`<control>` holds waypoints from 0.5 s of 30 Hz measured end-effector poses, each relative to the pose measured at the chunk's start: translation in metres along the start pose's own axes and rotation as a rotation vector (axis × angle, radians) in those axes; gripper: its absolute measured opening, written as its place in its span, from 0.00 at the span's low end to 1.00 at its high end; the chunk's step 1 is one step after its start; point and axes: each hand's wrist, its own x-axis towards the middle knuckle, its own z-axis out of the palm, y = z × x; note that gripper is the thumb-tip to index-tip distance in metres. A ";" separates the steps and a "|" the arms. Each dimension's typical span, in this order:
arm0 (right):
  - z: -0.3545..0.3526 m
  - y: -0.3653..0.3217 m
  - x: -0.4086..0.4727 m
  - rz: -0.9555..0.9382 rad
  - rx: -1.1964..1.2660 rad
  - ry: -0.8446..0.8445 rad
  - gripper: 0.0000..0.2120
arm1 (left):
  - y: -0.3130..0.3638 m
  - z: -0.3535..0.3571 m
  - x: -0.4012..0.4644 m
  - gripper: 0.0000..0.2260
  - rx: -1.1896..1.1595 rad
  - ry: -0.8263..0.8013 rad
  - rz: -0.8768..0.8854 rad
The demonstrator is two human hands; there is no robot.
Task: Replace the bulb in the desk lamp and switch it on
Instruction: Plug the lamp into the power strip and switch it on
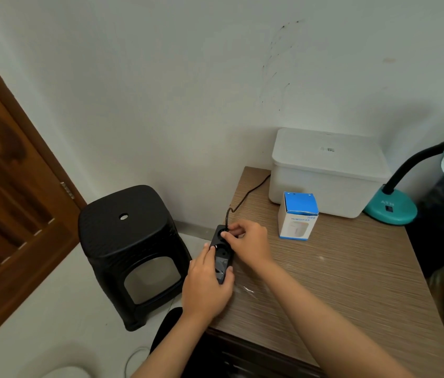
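At the left edge of the table [338, 274], the left hand [207, 285] is wrapped around the near end of a black power strip [221, 253], steadying it. The right hand [248, 242] has its fingertips pinched on a black plug [225, 231] at the strip's far socket, with the cord [245, 195] running back toward the wall. The strip's long axis points away from the person, slightly to the right. The desk lamp [406, 192] stands well apart at the far right of the table, beyond the white storage box [327, 170] and the small blue-and-white carton [297, 216]. Its teal base sits beside the box, so the right hand is the nearer one for reaching its switch. Whether a bulb is fitted cannot be told.
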 end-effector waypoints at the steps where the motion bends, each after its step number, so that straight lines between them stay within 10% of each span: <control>1: 0.001 -0.001 0.000 0.003 -0.021 0.002 0.07 | -0.001 0.000 0.000 0.29 0.005 0.000 0.000; 15: -0.007 0.002 -0.013 -0.045 -0.070 -0.034 0.12 | 0.002 -0.003 -0.001 0.28 0.049 -0.042 0.004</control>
